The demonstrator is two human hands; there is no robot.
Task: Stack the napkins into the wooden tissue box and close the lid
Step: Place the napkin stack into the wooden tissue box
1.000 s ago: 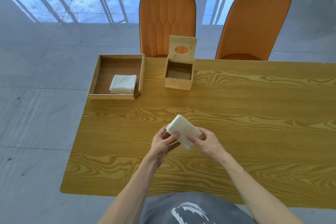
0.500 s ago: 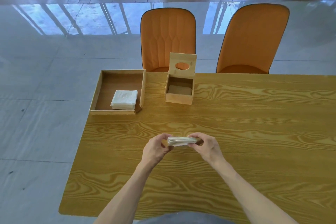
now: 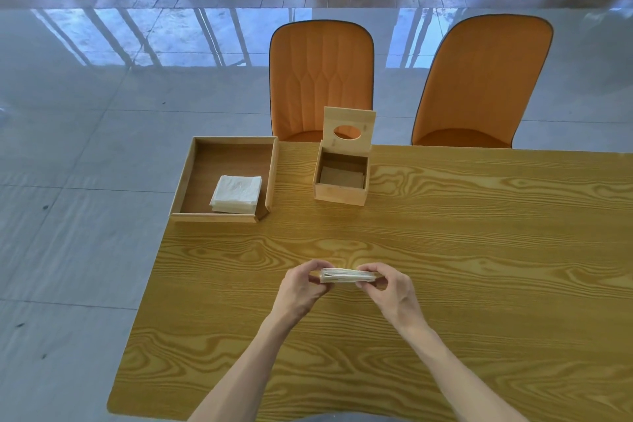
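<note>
Napkin stack point(image 3: 347, 275) held edge-on above desk point(image 3: 445, 250), near front middle, pinched at left end by left hand point(image 3: 301, 288) and at right end by right hand point(image 3: 390, 289). Wooden tissue box point(image 3: 340, 193) farther back, lid point(image 3: 349, 128) upright with oval hole. Second napkin pile point(image 3: 236, 193) inside wooden tray point(image 3: 270, 175) at desk's left rear corner. Two orange chairs point(image 3: 322, 79) behind desk.

I see two orange chairs point(image 3: 321, 79) point(image 3: 479, 82) at the table's point(image 3: 479, 267) far edge, on grey floor tiles point(image 3: 85, 147).
</note>
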